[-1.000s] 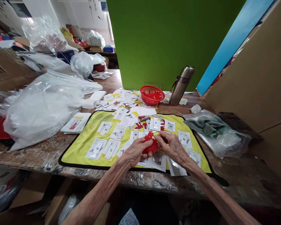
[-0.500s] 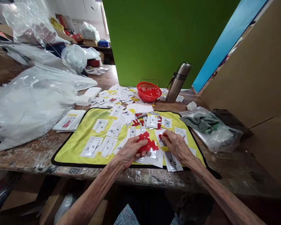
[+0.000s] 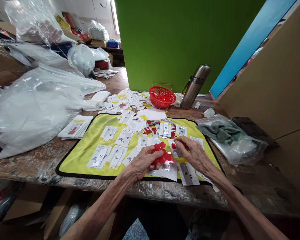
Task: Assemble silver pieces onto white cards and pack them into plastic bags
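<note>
My left hand [image 3: 147, 159] is closed around several flat red pieces [image 3: 163, 154], which fan out past the thumb. Close by on the right, my right hand [image 3: 190, 148] pinches a small red piece [image 3: 174, 146] at its fingertips, just over a white card. Below that hand lies a card with a grey metal plate [image 3: 186, 173]. More white cards with silver plates [image 3: 100, 156] are spread across the yellow cloth [image 3: 77, 158]. Beyond my hands is a heap of loose red pieces and plates [image 3: 147, 130].
A red basket [image 3: 162, 96] of red pieces stands at the back, with a steel flask [image 3: 196, 86] right of it. A stack of cards [image 3: 76, 127] and a large plastic bag [image 3: 37, 103] sit left. On the right, a grey cloth [image 3: 220, 130] rests on plastic.
The view has shifted slightly. My right hand has lifted a little from the card, with the small red piece at its fingertips. My left hand still grips the red pieces.
</note>
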Available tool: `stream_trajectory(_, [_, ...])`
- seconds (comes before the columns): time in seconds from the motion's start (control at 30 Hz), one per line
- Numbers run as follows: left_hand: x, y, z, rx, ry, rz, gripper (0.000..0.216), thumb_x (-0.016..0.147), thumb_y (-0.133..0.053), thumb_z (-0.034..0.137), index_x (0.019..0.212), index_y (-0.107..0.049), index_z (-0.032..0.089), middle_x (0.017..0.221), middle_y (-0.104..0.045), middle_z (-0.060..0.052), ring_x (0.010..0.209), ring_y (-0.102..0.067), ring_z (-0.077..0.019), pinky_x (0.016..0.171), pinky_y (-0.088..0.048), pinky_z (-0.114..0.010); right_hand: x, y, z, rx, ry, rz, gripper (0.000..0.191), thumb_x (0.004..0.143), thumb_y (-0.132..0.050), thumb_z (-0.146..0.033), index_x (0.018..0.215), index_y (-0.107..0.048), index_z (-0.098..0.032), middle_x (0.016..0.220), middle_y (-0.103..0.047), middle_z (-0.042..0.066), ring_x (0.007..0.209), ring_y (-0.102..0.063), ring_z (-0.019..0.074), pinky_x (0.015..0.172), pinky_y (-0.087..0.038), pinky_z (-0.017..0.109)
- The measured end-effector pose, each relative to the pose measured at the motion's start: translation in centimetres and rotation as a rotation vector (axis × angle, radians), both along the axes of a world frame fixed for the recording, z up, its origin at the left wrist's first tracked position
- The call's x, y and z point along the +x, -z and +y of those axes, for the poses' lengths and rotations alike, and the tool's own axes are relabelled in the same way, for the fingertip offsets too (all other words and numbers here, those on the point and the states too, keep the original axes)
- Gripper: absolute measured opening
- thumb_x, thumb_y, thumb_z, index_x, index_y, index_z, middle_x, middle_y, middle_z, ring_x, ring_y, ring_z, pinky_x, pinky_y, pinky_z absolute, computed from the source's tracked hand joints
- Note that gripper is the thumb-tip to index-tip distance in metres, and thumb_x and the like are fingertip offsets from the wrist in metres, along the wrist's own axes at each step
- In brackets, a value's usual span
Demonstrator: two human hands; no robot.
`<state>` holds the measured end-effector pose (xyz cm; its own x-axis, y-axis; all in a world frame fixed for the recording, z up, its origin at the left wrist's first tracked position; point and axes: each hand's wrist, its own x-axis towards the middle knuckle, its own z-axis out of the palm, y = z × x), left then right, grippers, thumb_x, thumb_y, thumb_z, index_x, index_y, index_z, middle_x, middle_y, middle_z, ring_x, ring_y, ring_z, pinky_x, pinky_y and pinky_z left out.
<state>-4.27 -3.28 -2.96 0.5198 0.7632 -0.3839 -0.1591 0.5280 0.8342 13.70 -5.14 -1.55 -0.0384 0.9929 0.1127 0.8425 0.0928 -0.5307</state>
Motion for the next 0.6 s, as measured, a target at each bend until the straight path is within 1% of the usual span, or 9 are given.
stream_trajectory(0.03, [0.1,0.0,0.0,0.016,0.013,-0.006,0.029,0.065,-0.073,0.034,0.077,-0.057,0.014,0.053,-0.058,0.003,0.035,-0.042,-0.0019,0.036,-0.015,-0.015,-0.3,-0.1,0.2,-0.029,-0.043,0.131,0.024,0.09,-0.041,-0.034,0.085,-0.059,-0.019,0.074,-0.061,0.003,0.065,-0.054,0.0151,0.06,-0.04,0.026])
stream_trajectory(0.1, [0.3,0.0,0.0,0.042,0.033,-0.01,0.032,0.065,-0.072,0.036,0.082,-0.058,0.013,0.053,-0.058,0.003,0.035,-0.04,-0.0018,0.036,-0.014,-0.016,-1.0,-0.2,0.6,-0.094,-0.107,0.317,0.028,0.087,-0.045,-0.042,0.073,-0.055,-0.019,0.066,-0.056,-0.001,0.058,-0.048,0.0127,0.053,-0.038,0.024])
stream_trajectory(0.17, [0.4,0.0,0.0,0.054,0.048,-0.007,0.033,0.066,-0.071,0.038,0.085,-0.057,0.013,0.051,-0.057,0.004,0.034,-0.039,-0.0019,0.036,-0.014,-0.016,-1.3,-0.1,0.9,-0.131,-0.107,0.424,0.031,0.083,-0.047,-0.045,0.067,-0.05,-0.019,0.062,-0.051,-0.002,0.055,-0.044,0.0113,0.051,-0.036,0.023])
stream_trajectory(0.23, [0.3,-0.1,0.0,0.057,0.051,0.0,0.031,0.067,-0.07,0.038,0.079,-0.054,0.015,0.051,-0.056,0.004,0.034,-0.039,-0.0019,0.036,-0.014,-0.016,-1.1,0.2,1.3,-0.147,-0.063,0.477,0.032,0.082,-0.048,-0.047,0.066,-0.048,-0.019,0.06,-0.05,-0.003,0.054,-0.043,0.0106,0.051,-0.036,0.023])
stream_trajectory(0.33, [0.2,-0.4,0.0,0.05,0.057,0.025,0.029,0.068,-0.068,0.038,0.07,-0.049,0.017,0.047,-0.055,0.004,0.034,-0.039,-0.0021,0.036,-0.014,-0.016,-0.1,0.8,2.9,-0.126,0.017,0.487,0.033,0.081,-0.047,-0.05,0.067,-0.047,-0.02,0.057,-0.048,-0.004,0.051,-0.043,0.0105,0.05,-0.036,0.024])
stream_trajectory(0.43, [0.2,-0.8,0.2,0.038,0.048,0.045,0.027,0.07,-0.066,0.037,0.07,-0.048,0.017,0.045,-0.054,0.004,0.033,-0.038,-0.0018,0.036,-0.014,-0.016,0.5,1.0,5.2,-0.093,0.066,0.456,0.033,0.08,-0.045,-0.049,0.065,-0.046,-0.02,0.056,-0.046,-0.004,0.049,-0.04,0.01,0.047,-0.033,0.023])
stream_trajectory(0.6, [0.2,-1.0,0.6,0.019,-0.018,0.024,0.029,0.068,-0.07,0.034,0.067,-0.047,0.017,0.045,-0.05,0.008,0.033,-0.039,-0.0013,0.035,-0.014,-0.015,-0.2,0.6,8.2,-0.063,0.047,0.371,0.026,0.078,-0.046,-0.039,0.062,-0.048,-0.02,0.056,-0.05,-0.003,0.052,-0.042,0.0107,0.05,-0.033,0.023])
